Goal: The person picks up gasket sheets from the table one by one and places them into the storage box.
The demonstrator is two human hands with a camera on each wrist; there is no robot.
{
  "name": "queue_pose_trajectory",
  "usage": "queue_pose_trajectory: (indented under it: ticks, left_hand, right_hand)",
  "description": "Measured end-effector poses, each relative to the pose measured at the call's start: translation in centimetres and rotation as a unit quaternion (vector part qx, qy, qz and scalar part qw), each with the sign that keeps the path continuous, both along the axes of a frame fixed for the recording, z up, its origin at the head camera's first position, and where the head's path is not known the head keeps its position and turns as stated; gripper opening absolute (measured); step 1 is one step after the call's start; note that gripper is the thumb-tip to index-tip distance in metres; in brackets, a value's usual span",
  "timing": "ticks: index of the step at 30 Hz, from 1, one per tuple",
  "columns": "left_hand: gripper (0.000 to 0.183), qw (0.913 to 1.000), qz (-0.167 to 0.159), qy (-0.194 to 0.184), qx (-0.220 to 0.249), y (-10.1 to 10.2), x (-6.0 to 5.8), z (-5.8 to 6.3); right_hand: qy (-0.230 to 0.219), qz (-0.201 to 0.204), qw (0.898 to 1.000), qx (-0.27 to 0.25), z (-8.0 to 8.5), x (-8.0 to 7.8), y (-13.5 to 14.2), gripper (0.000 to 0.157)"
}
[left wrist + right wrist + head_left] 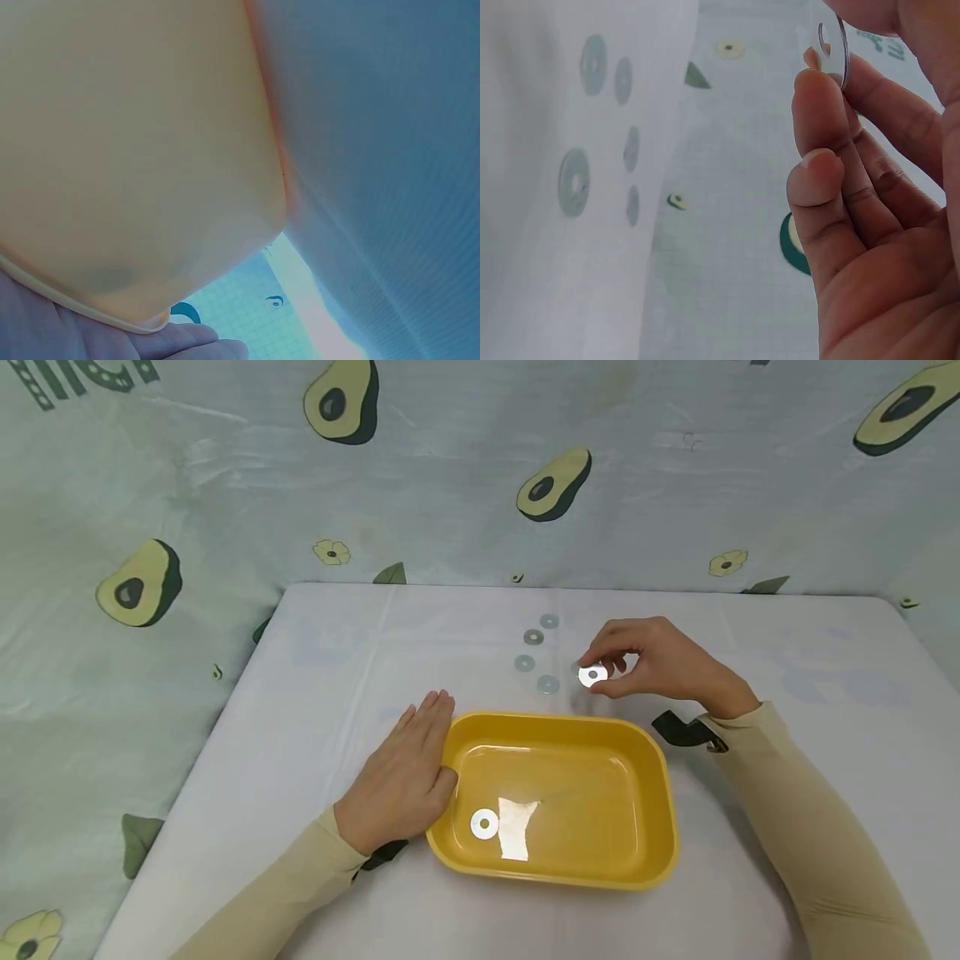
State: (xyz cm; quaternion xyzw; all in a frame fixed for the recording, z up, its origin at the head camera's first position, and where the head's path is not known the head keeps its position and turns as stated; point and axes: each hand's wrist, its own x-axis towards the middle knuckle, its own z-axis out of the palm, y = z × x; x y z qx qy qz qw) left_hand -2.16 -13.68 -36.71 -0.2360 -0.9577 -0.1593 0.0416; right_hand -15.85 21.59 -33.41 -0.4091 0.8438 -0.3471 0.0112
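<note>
My right hand [663, 664] pinches a shiny metal washer [592, 674] between thumb and fingertips, above the table just beyond the basin's far rim. In the right wrist view this washer [843, 52] shows nearly edge-on. A yellow plastic basin [555, 881] stands in front, with one washer [484, 824] lying flat on its floor at the left. My left hand [405, 777] rests against the basin's left side, fingers straight and thumb at the rim. Several loose washers [533, 637] lie on the table beyond the basin, left of the right hand.
A white cloth covers the table [330, 660]. Behind and to the left hangs a pale green sheet [450, 468] printed with avocados. A dark strap [678, 729] sticks out from the right wrist.
</note>
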Motion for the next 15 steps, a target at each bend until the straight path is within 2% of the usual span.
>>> queue_pose_trajectory:
  ticks: [7,15]
  left_hand:
    - [0.068,1.0,-0.005,0.004,0.002,0.0,0.0,0.0]
    - [0.067,1.0,-0.005,0.005,0.006,-0.2,0.0,-0.1]
  right_hand:
    - [0.033,0.035,0.999,-0.02,1.5,1.1,-0.9,0.03]
    - [0.055,0.084,0.995,-0.001,3.7,2.3,-2.7,0.032]
